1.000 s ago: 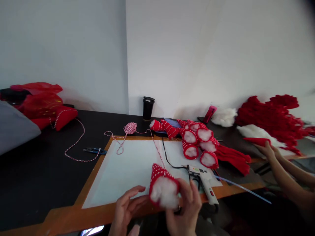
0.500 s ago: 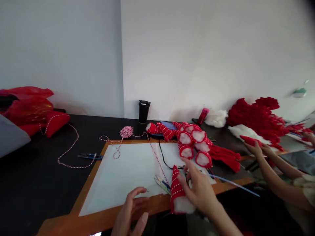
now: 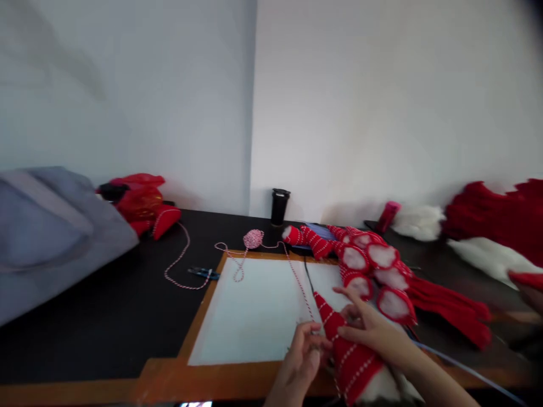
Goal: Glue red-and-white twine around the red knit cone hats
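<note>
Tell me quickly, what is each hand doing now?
Left hand: closed, pinching the red-white twisted string.
Right hand: holding the red cone-shaped striped fabric piece.

A small craft workshop, set against bare white walls. Beyond the hands, a white work sheet on an orange board (image 3: 178, 379) over a black tabletop (image 3: 106, 316). Further out, a ball of red-and-white twisted cord (image 3: 253, 238) with a loose trailing length, small dark snips (image 3: 203, 273). To the right of the hands, a heap of red dotted fabric cones stuffed with white filling (image 3: 373, 265); far right, piles of red fabric (image 3: 500, 209) and white stuffing (image 3: 418, 220).
</note>
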{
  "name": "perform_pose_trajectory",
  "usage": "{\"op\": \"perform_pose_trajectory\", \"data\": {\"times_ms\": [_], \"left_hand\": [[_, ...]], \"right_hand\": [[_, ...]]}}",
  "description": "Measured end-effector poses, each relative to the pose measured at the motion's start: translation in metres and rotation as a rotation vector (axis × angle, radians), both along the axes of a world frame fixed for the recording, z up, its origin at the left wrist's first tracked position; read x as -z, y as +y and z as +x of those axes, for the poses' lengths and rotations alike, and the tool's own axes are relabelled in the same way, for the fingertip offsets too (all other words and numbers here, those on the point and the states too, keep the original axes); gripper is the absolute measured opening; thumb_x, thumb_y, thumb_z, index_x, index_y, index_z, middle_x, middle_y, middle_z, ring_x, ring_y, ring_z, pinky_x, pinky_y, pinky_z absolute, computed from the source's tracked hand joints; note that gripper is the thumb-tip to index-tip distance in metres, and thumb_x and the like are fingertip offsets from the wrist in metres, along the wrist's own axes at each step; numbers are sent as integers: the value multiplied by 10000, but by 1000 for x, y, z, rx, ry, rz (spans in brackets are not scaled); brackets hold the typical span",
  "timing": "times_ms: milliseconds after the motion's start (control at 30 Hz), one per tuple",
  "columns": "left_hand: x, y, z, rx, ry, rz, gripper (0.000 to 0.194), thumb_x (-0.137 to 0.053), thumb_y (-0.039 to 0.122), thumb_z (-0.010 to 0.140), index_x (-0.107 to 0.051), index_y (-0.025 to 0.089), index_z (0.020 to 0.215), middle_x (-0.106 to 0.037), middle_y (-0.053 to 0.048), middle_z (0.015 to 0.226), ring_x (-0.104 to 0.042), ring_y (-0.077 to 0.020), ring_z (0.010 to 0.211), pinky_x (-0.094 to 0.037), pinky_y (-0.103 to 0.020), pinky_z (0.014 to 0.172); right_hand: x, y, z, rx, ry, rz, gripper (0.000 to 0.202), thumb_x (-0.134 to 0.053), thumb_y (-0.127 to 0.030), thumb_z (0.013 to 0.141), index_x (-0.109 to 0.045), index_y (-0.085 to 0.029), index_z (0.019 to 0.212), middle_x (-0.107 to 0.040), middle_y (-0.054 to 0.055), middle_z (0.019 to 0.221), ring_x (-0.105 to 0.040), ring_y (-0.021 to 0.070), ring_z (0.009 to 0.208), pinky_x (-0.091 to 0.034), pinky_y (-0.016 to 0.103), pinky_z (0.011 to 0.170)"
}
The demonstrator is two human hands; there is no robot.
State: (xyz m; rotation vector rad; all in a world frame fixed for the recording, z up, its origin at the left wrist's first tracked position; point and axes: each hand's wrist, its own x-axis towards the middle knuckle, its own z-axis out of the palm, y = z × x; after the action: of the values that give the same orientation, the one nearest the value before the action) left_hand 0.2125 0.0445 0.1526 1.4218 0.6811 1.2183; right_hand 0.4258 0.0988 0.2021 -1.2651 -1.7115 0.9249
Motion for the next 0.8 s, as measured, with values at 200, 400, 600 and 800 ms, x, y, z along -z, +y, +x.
{"op": "perform_pose_trajectory", "data": {"times_ms": [200, 400, 600, 800], "left_hand": [[-54, 56, -75, -429, 343, 112, 272, -522, 474, 959, -513, 229, 1077, -690, -77, 1048, -696, -209, 980, -572, -371, 878], [-66, 170, -178, -716, 744, -57, 228, -629, 325, 953, -643, 143, 1091, -681, -63, 1085, -675, -198, 948, -572, -404, 838], [-66, 207, -275, -881, 1082, -256, 280, -629, 358, 949, -643, 140, 1124, -667, -67, 1141, -662, -235, 1008, -560, -430, 868], [-61, 228, -299, -929, 1135, -145, 284, -692, 353, 842, -679, 126, 1013, -703, 11, 859, -656, -164, 850, -453, -203, 704]], "right_hand": [[-67, 86, 9, 103, 17, 111, 832, -757, -369, 772, -362, -234, 1492, -684, 65, 882, -679, 214, 684, -531, 324, 572], [-81, 166, 2, 481, -626, 163, 799, -711, -139, 820, -333, -151, 1524, -648, 190, 1131, -622, 415, 1119, -449, 626, 938], [-83, 197, 35, 656, -525, 105, 370, -664, -304, 941, -588, -178, 1280, -570, 99, 1357, -567, 292, 1219, -470, 546, 1021], [-114, 188, 68, 454, -61, 217, 344, -603, -379, 976, -580, -167, 1245, -655, 69, 1123, -667, 200, 916, -570, 396, 804]]}}
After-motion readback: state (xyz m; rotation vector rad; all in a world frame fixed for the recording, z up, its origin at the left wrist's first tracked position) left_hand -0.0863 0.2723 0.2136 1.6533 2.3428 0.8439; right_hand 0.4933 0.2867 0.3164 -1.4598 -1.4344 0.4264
